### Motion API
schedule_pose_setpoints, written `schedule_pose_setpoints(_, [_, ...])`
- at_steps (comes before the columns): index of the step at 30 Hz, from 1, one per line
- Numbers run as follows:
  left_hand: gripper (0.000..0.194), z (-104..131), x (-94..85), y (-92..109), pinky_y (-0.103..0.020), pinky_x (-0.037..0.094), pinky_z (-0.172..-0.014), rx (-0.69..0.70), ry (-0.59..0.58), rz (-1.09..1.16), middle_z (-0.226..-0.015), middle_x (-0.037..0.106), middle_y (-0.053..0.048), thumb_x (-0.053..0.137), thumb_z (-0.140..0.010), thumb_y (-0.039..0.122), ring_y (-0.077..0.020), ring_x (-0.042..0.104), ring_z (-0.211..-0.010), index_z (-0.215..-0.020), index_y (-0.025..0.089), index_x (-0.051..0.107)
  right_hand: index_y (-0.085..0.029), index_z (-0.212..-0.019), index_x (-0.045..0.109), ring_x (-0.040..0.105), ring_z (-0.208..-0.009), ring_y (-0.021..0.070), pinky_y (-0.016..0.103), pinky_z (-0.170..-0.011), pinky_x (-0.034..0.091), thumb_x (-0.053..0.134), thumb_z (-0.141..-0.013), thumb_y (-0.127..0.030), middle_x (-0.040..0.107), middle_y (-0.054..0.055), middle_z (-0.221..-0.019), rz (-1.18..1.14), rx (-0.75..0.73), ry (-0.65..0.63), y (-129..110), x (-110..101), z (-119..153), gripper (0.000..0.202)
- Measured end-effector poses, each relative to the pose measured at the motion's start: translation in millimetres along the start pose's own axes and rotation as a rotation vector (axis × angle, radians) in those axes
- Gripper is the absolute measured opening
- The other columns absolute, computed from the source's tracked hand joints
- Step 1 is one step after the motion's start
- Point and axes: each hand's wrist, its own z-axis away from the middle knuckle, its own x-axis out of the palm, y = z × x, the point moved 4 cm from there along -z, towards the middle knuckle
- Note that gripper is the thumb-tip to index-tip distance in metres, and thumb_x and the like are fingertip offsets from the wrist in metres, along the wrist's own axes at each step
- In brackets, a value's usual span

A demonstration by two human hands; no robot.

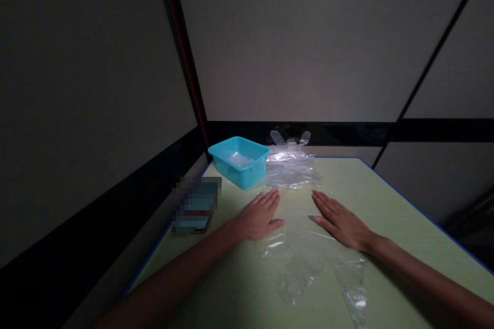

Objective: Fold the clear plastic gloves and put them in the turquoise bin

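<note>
My left hand lies flat, palm down, thumb stretched toward the middle. Across from it, my right hand is also flat with its fingers extended. Both press on a thin, clear plastic film spread over the table, which looks like a disposable plastic glove; its outline is hard to make out. Crumpled clear parts of it trail toward the near edge. Beyond my hands lies a pile of clear disposable gloves, a few glove fingers standing up at its back.
A turquoise plastic basket stands at the back left, with something pale and clear inside. A blurred-out flat object lies near the left edge. The pale green table has a blue edge. Walls with dark bands rise behind and left.
</note>
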Motion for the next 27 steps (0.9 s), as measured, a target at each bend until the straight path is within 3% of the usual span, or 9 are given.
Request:
schedule_pose_setpoints(6, [0.06,-4,-8.0,-11,-0.037,0.008,-0.105,0.075,-0.013,0.008,-0.142,0.014,-0.014,0.029,-0.086,0.046,-0.0188,0.009,-0.131,-0.133,0.009,0.019,-0.011,-0.136,0.02,0.014,-0.129,0.0202,0.038,-0.105,0.019,0.019,-0.085,-0.057,0.02,0.009,-0.14,0.025,0.02,0.02,-1,0,-1,0.068])
schedule_pose_setpoints(9, [0.054,2,-15.8,-1,-0.037,0.008,-0.106,0.004,0.138,0.008,-0.142,0.015,-0.011,0.032,-0.087,0.039,-0.0182,0.009,-0.131,-0.132,0.011,0.022,-0.011,-0.136,0.02,0.014,-0.129,0.0201,0.039,-0.105,0.019,0.019,-0.085,-0.058,0.021,0.009,-0.14,0.017,0.02,0.028,-1,-1,-1,0.069])
schedule_pose_setpoints(12, [0.053,13,-18.2,20,-0.035,0.013,-0.106,-0.18,0.283,0.041,-0.141,0.015,-0.015,0.028,-0.088,0.034,-0.0197,0.01,-0.13,-0.132,0.006,0.022,-0.009,-0.136,0.02,0.014,-0.129,0.0202,0.038,-0.105,0.019,0.019,-0.085,-0.058,0.019,0.011,-0.14,0.016,0.017,0.021,-1,1,-2,0.071])
schedule_pose_setpoints(16, [0.07,23,-4.6,59,-0.037,0.017,-0.105,-0.197,0.202,0.067,-0.141,0.01,-0.019,0.028,-0.084,0.05,-0.025,0.006,-0.13,-0.132,0.0,0.018,-0.009,-0.136,0.019,0.014,-0.129,0.0202,0.038,-0.105,0.018,0.019,-0.085,-0.058,0.019,0.011,-0.14,0.035,0.02,0.019,0,2,-3,0.071])
schedule_pose_setpoints(18, [0.079,25,2.8,68,-0.04,0.016,-0.105,-0.19,0.143,0.07,-0.141,0.009,-0.019,0.028,-0.081,0.059,-0.027,0.004,-0.13,-0.132,-0.001,0.018,-0.008,-0.135,0.02,0.014,-0.129,0.0202,0.038,-0.105,0.018,0.019,-0.085,-0.058,0.019,0.011,-0.14,0.034,0.023,0.02,0,2,-2,0.071])
schedule_pose_setpoints(21, [0.084,29,9.5,66,-0.042,0.015,-0.105,-0.226,0.086,0.07,-0.141,0.01,-0.019,0.026,-0.079,0.063,-0.0276,0.004,-0.13,-0.133,0.0,0.018,-0.009,-0.136,0.019,0.014,-0.129,0.0197,0.037,-0.105,0.018,0.019,-0.085,-0.058,0.02,0.01,-0.14,0.021,0.023,0.036,0,2,-2,0.07])
schedule_pose_setpoints(27, [0.083,38,8.0,57,-0.04,0.014,-0.105,-0.245,0.1,0.063,-0.141,0.011,-0.016,0.029,-0.077,0.064,-0.0269,0.005,-0.13,-0.133,0.002,0.022,-0.011,-0.136,0.019,0.013,-0.129,0.02,0.038,-0.105,0.018,0.02,-0.085,-0.057,0.019,0.009,-0.14,0.004,0.017,0.051,1,2,-1,0.069])
